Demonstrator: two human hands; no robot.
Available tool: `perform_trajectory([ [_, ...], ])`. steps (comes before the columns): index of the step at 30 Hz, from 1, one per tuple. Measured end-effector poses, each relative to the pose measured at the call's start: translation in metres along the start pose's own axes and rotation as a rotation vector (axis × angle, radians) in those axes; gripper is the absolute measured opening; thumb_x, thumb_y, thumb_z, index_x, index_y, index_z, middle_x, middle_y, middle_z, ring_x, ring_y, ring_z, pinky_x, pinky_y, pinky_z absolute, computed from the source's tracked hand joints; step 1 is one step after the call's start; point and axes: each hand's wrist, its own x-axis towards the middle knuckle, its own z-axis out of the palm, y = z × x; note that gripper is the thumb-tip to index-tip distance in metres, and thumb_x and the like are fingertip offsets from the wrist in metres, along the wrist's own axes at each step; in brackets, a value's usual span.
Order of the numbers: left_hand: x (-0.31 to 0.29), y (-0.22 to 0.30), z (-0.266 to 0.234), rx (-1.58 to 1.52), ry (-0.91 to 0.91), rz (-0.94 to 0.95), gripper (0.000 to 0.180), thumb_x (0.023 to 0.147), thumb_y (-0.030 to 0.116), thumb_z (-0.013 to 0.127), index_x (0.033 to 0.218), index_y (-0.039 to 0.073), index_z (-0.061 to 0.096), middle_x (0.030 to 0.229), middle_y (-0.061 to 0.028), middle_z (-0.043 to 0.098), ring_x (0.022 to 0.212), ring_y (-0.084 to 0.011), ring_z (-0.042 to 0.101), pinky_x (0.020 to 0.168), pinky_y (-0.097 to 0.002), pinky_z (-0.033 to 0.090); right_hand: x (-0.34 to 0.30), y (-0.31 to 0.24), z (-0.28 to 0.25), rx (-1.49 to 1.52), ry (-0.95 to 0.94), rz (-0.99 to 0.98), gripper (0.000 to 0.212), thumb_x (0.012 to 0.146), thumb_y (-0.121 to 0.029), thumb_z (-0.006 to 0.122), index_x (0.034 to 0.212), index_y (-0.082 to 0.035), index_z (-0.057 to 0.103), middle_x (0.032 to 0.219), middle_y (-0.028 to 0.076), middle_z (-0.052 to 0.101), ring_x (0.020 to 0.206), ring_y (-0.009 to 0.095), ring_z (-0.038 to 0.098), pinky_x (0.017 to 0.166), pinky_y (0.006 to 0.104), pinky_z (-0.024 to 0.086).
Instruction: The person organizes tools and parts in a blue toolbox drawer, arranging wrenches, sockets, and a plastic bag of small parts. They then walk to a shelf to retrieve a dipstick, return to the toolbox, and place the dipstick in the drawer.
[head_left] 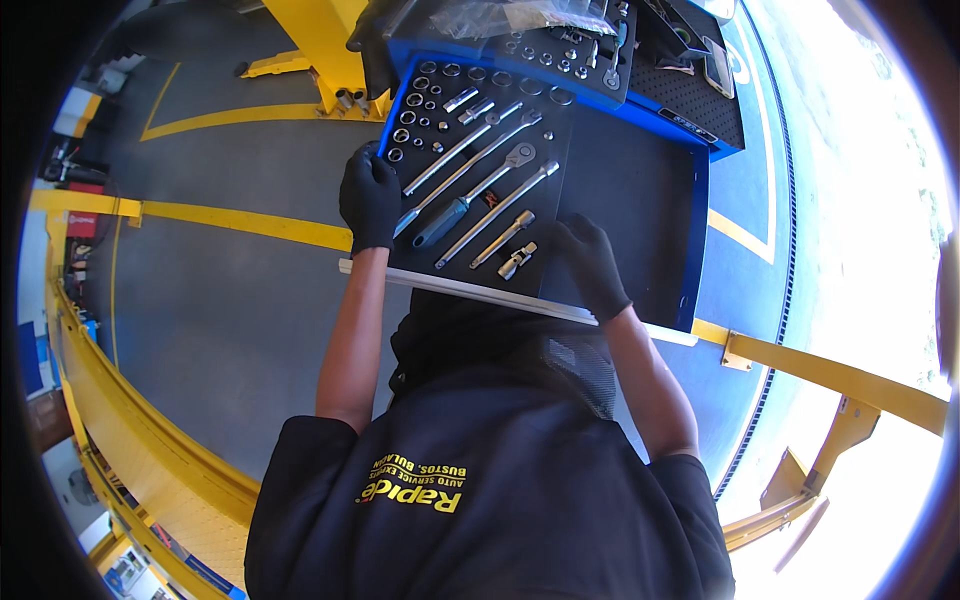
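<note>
A black tool tray (480,185) lies in the left part of an open blue drawer (640,220). It holds sockets (422,83) at its far left, a green-handled ratchet (445,220), long bars (500,213) and a universal joint (517,261). My left hand (368,198), black-gloved, is closed at the tray's left edge, beside the drawer wall; its fingertips are partly hidden. My right hand (590,262), also gloved, has its fingers curled at the tray's right edge, over the drawer's bare dark floor. Both forearms reach across the drawer's pale front lip (480,293).
Beyond the drawer, an upper blue drawer (560,75) carries more sockets and a clear plastic bag (520,15). A phone (718,68) rests on the black top at the far right. A yellow post (325,45) stands far left; yellow rails (840,365) flank me.
</note>
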Motion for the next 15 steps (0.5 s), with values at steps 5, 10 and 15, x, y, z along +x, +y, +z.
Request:
perform_trajectory([
  [5, -0.002, 0.0, -0.006, -0.004, 0.004, 0.009, 0.027, 0.102, 0.019, 0.059, 0.122, 0.008, 0.075, 0.102, -0.0183, 0.079, 0.095, -0.0391, 0.076, 0.084, -0.0472, 0.06, 0.002, 0.013, 0.046, -0.234, 0.129, -0.163, 0.026, 0.098, -0.02, 0.069, 0.109, 0.004, 0.07, 0.09, 0.016, 0.073, 0.075, 0.031, 0.071, 0.075, 0.0399, 0.057],
  [10, -0.001, 0.01, 0.0, 0.062, -0.031, 0.022, 0.03, 0.103, 0.026, 0.058, 0.121, 0.009, 0.075, 0.097, -0.0193, 0.079, 0.09, -0.0414, 0.076, 0.081, -0.0496, 0.06, 0.01, -0.012, 0.006, -0.576, -0.123, -0.602, 0.031, 0.087, 0.0, 0.07, 0.118, 0.0, 0.067, 0.095, 0.022, 0.073, 0.084, 0.045, 0.071, 0.077, 0.0457, 0.058],
  [15, 0.001, 0.015, -0.005, 0.081, -0.092, -0.004, 0.034, 0.105, 0.032, 0.057, 0.122, 0.009, 0.075, 0.094, -0.0196, 0.078, 0.088, -0.0423, 0.076, 0.08, -0.0509, 0.06, 0.028, 0.033, 0.009, -0.202, -0.14, -0.295, 0.034, 0.083, 0.006, 0.068, 0.117, -0.001, 0.069, 0.1, 0.024, 0.072, 0.092, 0.049, 0.07, 0.079, 0.0491, 0.058],
])
